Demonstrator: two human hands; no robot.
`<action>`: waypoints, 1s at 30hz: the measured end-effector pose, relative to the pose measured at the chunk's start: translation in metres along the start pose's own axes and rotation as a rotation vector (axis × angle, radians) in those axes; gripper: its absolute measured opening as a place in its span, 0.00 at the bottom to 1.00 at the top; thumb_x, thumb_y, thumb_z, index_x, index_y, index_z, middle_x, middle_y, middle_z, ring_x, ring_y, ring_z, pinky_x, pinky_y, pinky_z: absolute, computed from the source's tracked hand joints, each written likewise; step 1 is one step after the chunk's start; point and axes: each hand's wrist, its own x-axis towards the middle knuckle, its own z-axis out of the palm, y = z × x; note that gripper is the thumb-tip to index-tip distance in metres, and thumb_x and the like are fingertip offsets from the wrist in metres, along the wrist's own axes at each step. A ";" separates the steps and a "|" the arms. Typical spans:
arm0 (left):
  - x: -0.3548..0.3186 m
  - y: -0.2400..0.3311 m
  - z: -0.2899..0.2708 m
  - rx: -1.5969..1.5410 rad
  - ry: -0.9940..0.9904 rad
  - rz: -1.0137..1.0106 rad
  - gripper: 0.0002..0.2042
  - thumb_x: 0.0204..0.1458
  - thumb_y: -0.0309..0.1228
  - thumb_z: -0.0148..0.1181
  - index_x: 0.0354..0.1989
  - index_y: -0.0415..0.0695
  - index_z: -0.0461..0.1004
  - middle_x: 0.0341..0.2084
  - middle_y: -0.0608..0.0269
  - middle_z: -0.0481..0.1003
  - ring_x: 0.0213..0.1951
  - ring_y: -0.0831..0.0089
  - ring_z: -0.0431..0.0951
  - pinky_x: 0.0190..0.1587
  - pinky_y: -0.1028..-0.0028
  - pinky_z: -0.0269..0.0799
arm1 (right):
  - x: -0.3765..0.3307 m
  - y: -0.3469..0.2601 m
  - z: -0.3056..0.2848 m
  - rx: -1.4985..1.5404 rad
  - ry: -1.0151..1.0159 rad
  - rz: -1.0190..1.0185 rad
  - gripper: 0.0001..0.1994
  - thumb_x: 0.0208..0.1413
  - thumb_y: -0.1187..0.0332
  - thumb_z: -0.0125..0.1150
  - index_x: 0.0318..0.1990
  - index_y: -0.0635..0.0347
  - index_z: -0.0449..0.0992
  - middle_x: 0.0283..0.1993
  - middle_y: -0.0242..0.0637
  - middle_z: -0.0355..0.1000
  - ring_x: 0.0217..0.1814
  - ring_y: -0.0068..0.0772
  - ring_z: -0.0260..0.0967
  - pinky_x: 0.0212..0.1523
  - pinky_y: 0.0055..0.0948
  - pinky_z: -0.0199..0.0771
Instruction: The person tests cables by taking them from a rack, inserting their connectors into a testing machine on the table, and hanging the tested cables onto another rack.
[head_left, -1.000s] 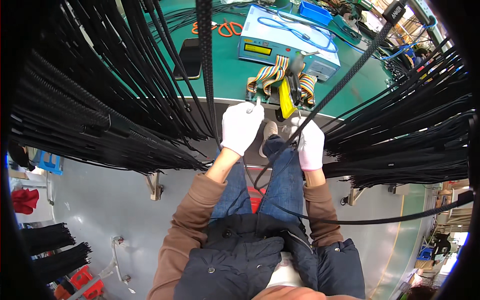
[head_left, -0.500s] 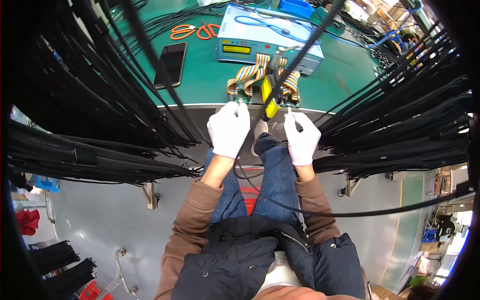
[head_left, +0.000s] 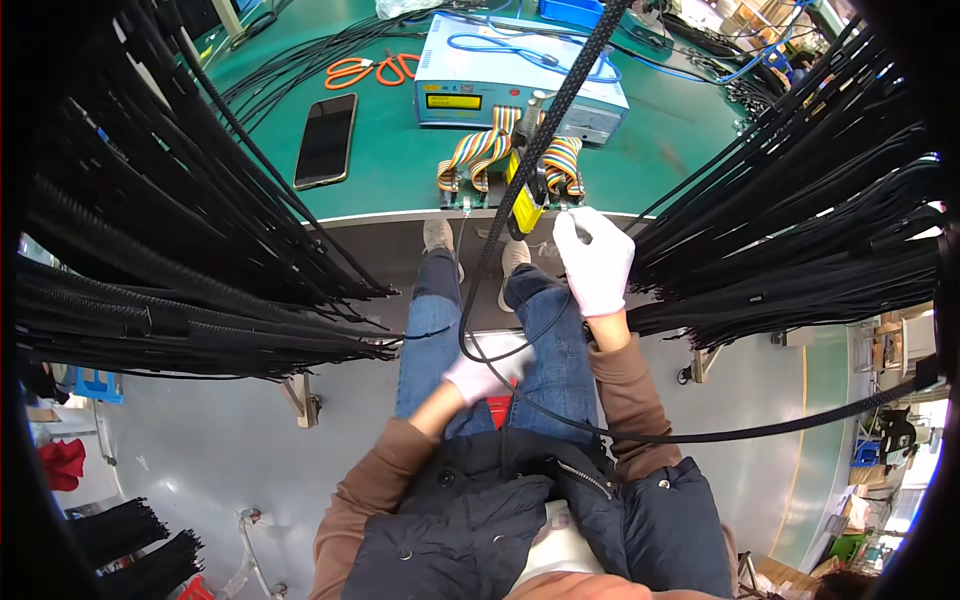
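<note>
- The left hand [head_left: 490, 366] was blurred above the lap; whether its fingers were apart or together could not be told.
- The loop of a black braided cable [head_left: 548, 128] crossed it in view, seemingly light, flexible and springy, likely best held near an end.
- The right hand [head_left: 597, 262] curled its thumb and finger near the connector fixture [head_left: 487, 200]; any grip was unclear.
- The fixture's small sockets seemed fragile.
- Beyond sat a pale-blue box [head_left: 520, 85].

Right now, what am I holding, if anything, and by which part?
I can't tell: your left hand is blurred, and your right hand, curled near the table, hides any grip.
</note>
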 end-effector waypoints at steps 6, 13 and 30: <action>0.032 0.114 -0.020 -0.022 0.270 0.162 0.11 0.53 0.26 0.54 0.43 0.40 0.75 0.41 0.56 0.77 0.36 0.60 0.77 0.42 0.70 0.72 | 0.011 -0.010 -0.024 -0.275 -0.125 -0.152 0.08 0.52 0.69 0.62 0.38 0.62 0.80 0.29 0.37 0.75 0.24 0.36 0.67 0.30 0.26 0.70; -0.001 0.074 -0.160 -0.982 1.357 0.338 0.17 0.64 0.34 0.45 0.54 0.37 0.71 0.43 0.55 0.76 0.41 0.69 0.76 0.48 0.70 0.71 | 0.074 -0.151 -0.159 -0.417 0.541 -0.971 0.12 0.47 0.67 0.68 0.41 0.53 0.81 0.32 0.28 0.74 0.26 0.28 0.67 0.30 0.24 0.69; 0.123 0.158 -0.080 -0.815 0.811 0.255 0.15 0.62 0.25 0.47 0.54 0.37 0.72 0.45 0.57 0.77 0.44 0.71 0.77 0.51 0.73 0.72 | 0.155 -0.266 -0.243 0.210 0.252 -0.698 0.12 0.49 0.71 0.59 0.39 0.68 0.81 0.35 0.36 0.77 0.30 0.23 0.64 0.32 0.17 0.63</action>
